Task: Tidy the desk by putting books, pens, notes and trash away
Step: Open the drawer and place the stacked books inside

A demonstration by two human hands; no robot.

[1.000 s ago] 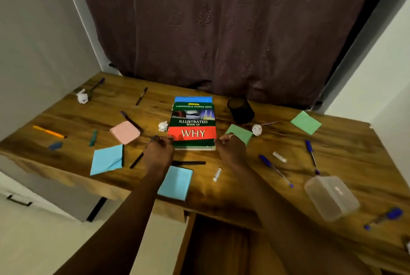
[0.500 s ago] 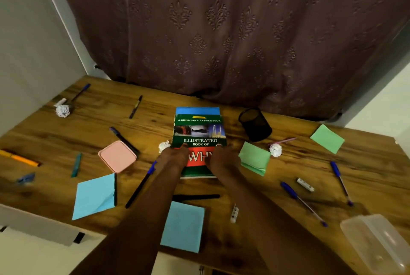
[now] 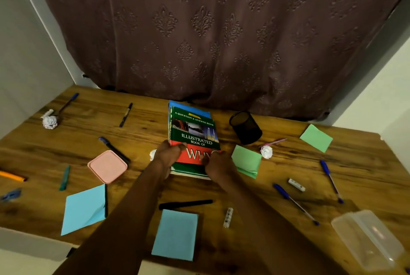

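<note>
A single wide-angle camera, worn on the person's head, looks forward and down across the brown wooden desk [image 3: 144, 132] from its near edge. It faces the dark maroon patterned curtain [image 3: 210, 30] behind the desk, which fills the upper half of the view. Pale walls [image 3: 26, 52] close both sides. The lens sits close: both forearms enter from the bottom edge and reach away to the green-and-red hardcover book [image 3: 195, 132] at mid-frame. A clear plastic container [image 3: 368, 239] lies nearest, at the lower right corner.
</note>
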